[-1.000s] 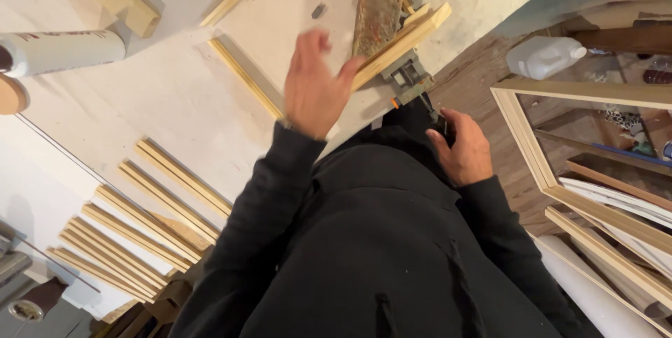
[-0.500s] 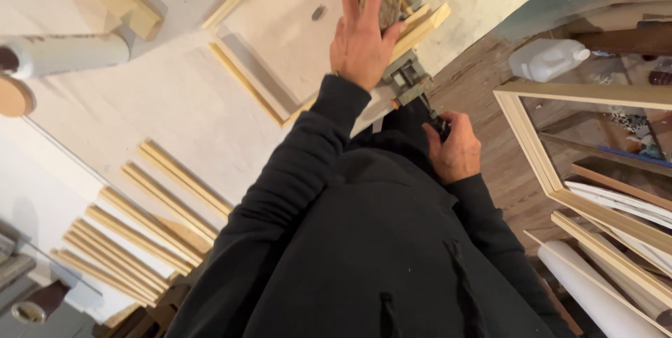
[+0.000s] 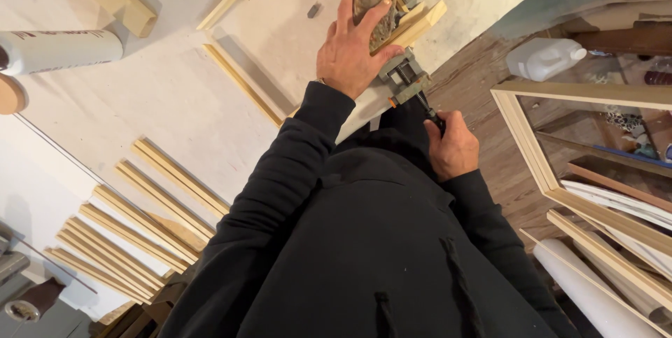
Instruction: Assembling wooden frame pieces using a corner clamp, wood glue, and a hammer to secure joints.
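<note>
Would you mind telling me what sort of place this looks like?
Probably a picture-framing or woodworking shop: wooden strips lie on the bench, a corner clamp grips two pieces, and an open wooden frame leans nearby.
</note>
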